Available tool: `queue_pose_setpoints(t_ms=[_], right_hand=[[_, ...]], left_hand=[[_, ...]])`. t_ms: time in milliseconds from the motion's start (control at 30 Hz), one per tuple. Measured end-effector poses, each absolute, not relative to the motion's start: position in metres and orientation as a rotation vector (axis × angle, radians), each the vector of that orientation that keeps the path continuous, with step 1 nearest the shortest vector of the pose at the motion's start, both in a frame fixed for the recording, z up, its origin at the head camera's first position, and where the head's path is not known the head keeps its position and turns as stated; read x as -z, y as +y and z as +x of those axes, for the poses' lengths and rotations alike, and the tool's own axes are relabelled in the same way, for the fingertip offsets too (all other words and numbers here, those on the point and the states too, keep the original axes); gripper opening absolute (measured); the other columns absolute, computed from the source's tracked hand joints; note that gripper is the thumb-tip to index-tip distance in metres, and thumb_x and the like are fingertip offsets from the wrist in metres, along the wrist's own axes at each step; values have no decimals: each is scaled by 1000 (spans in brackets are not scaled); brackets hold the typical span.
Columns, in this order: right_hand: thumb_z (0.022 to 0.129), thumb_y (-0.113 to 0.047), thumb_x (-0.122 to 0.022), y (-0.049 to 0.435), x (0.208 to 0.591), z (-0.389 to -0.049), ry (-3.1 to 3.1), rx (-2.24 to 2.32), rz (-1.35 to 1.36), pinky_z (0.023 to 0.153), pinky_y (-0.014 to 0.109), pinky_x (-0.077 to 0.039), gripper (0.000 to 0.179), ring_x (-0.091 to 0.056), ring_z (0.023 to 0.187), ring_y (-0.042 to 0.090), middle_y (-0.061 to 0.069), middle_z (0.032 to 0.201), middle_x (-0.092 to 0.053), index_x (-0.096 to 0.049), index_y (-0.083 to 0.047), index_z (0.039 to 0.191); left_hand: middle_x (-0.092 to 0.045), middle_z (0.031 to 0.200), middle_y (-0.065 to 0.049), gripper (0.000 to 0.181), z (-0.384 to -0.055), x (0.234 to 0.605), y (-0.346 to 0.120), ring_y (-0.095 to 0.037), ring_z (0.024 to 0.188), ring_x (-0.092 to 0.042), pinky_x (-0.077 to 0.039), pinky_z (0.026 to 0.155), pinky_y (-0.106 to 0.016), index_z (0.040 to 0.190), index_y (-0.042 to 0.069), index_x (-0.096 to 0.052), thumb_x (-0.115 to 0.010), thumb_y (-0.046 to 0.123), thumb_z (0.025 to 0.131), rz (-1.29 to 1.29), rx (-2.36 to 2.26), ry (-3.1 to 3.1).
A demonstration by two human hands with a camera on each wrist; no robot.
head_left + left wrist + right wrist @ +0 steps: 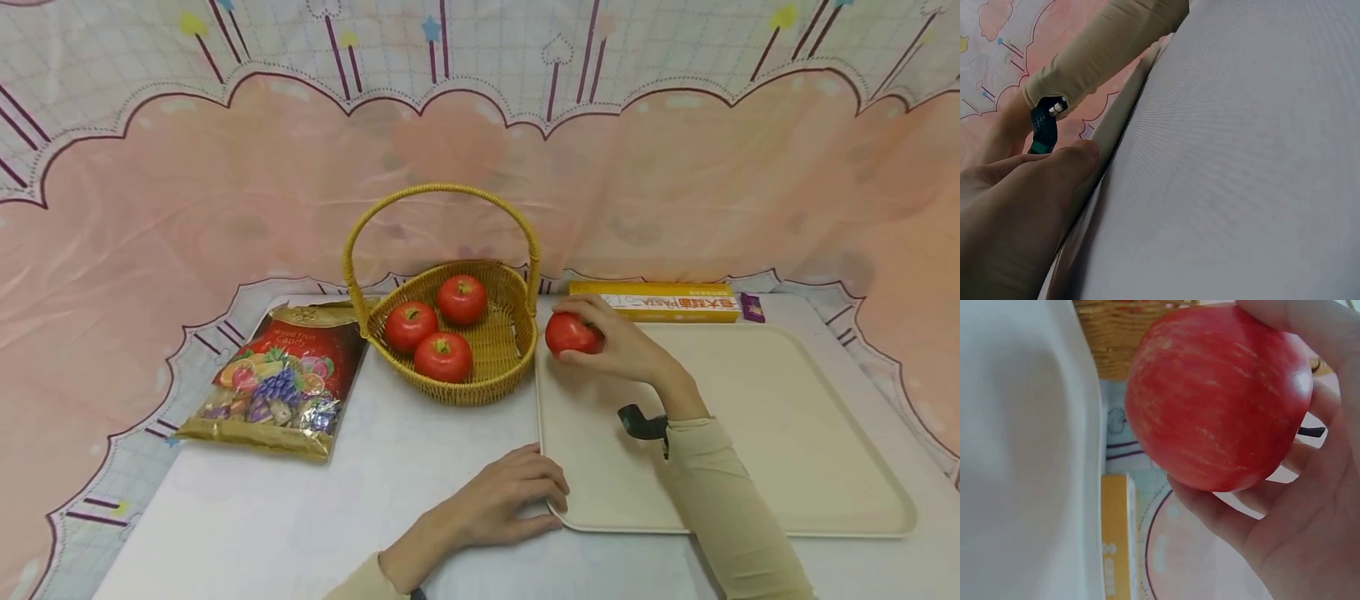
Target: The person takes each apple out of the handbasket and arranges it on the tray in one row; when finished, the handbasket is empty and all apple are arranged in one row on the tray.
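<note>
Reading a clock on the tray as the head view shows it, with twelve away from us, our right hand holds a red apple at the ten o'clock corner. Thumb and curled fingers clasp its sides, and the dark stem points toward the palm. We cannot tell whether the fruit touches the tray. Our left hand is well apart from the right, its loosely bent fingers resting on the rim near eight o'clock.

We judge that such a smooth, round thing wants a broad, light clasp rather than a fingertip pinch. The basket is just beside the tray toward ten o'clock, and its tall handle could catch our knuckles, so any sideways move is best made slowly. Three other apples lie from seven to twelve o'clock inside it; a knock could roll them. The yellow pasta box at eleven o'clock also sits near our fingers. A low, gentle release should limit rolling, with the left hand steadying the tray.
</note>
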State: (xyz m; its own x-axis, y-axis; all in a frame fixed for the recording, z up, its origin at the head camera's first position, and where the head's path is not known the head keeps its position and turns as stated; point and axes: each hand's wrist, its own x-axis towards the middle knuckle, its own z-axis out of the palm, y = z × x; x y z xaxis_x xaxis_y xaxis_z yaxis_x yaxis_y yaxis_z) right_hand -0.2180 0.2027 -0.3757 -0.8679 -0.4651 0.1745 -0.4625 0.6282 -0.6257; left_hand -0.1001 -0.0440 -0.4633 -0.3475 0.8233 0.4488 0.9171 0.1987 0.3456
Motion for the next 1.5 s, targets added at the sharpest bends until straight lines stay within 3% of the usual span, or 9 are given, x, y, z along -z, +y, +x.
queue_pose_setpoints(t_ms=[533, 800, 967, 1167, 1500], right_hand=[[78, -31, -76, 218, 393, -226, 2830, 1040, -747, 94, 56, -46, 65, -48, 120, 32, 9, 141, -39, -47, -23, 135], [78, -32, -76, 218, 400, -228, 2846, 992, -695, 96, 59, -44, 68, -46, 124, 37, 13, 147, -33, -45, -21, 137], [78, -31, -76, 218, 403, -229, 2864, 974, -686, 95, 60, -44, 69, -47, 123, 38, 14, 146, -34, -44, -19, 138], [79, -30, -76, 219, 407, -230, 2856, 1007, -694, 97, 61, -42, 69, -46, 122, 38, 14, 146, -34, -44, -19, 139], [79, -30, -75, 217, 406, -231, 2839, 1043, -667, 97, 61, -42, 74, -44, 124, 39, 14, 146, -31, -39, -16, 142]], left_hand=[[-60, 114, 8, 15, -95, 461, -43, -8, 117, -50, -29, 115, -46, 101, 23, -65, -62, 32, 90, -1698, 777, -2341], [-58, 121, 8, 19, -94, 463, -40, -7, 122, -47, -31, 114, -40, 108, 24, -65, -59, 33, 92, -1705, 778, -2340], [-50, 133, 2, 28, -95, 466, -40, -11, 128, -43, -38, 108, -33, 120, 22, -59, -57, 32, 93, -1406, 961, -2489], [-39, 146, -5, 61, -92, 465, -35, -20, 136, -37, -35, 110, -42, 143, 14, -36, -60, 30, 89, -922, 1051, -2676], [-35, 150, -13, 51, -89, 463, -24, -27, 139, -33, -27, 113, -50, 132, 17, -49, -62, 32, 86, -869, 961, -2734]])
